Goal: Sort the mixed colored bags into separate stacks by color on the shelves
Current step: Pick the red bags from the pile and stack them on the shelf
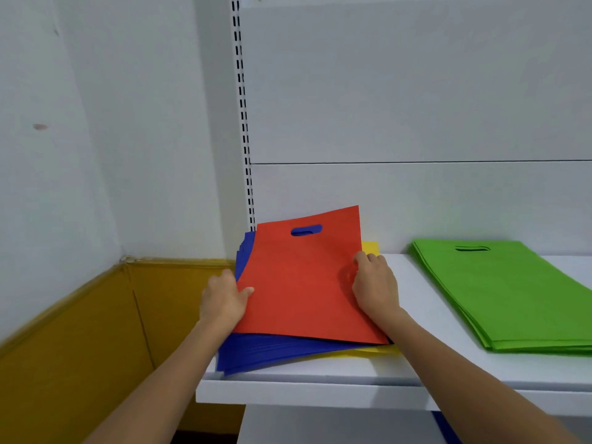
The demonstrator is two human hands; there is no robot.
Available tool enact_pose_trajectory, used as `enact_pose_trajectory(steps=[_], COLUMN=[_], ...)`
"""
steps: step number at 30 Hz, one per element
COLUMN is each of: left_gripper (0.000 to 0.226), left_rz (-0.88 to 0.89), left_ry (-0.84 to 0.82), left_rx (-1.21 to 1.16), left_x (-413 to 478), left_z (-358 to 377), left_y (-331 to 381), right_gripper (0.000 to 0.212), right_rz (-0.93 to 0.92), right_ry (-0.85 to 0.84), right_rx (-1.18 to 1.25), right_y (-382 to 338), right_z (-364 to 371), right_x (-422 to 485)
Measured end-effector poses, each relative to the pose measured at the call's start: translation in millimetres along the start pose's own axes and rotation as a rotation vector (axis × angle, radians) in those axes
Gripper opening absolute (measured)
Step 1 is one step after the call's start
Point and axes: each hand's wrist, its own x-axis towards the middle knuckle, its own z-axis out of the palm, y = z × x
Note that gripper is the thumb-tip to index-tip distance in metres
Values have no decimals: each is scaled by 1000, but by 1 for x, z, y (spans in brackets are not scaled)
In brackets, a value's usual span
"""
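1. Two-handed hold on a flat red fabric bag (301, 283) with a cut-out handle slot: pinched at its left edge by the left hand (224, 299), thumb on top and fingers tucked under.
2. Gripped at its right edge by the right hand (373, 283), fingers curled over the fabric.
3. Held tilted, far edge raised against the back panel, near edge low over the pile beneath.
4. Directly below, a fanned stack of blue fabric bags (272, 350), showing through the red bag's handle slot and spreading out at the front left.
5. Under the blue, yellow fabric bags (370, 246), peeking out at the right rear and along the front.
6. All on a white metal shelf (320, 392), at its left end.
7. Well apart to the right on the same shelf, a neat stack of green fabric bags (506, 293), handle slot toward the rear.
8. Behind, a white back panel (416, 91) and a slotted upright rail (243, 123); to the left, a white wall with a mustard-yellow lower band (96, 331).
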Motion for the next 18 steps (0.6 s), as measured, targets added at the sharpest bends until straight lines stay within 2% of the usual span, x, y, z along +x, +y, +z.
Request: enact_pose_trajectory(steps=[5,8,11,14,18], left_gripper=[37,40,32,33,32], left_rz=[39,-3,-2,11,149], left_ry=[14,4,67,128,190], left_rx=[60,-20,-104,-59,-127], left_x=[-1,-2,-5,-9,-11], left_z=[-8,-15,-24,-30,-34], left_y=[2,4,0,-8,-10], right_gripper=[29,37,41,41,48], right_rz=[6,-27,-71,-110,-140], right_ry=[-4,-4,0,-13,-6], right_rx=[35,104,130,158,182], right_y=[-4,-6,-7,-9,-19], right_z=[-6,-10,-11,-13,-24], right_x=[0,0,2,5,16])
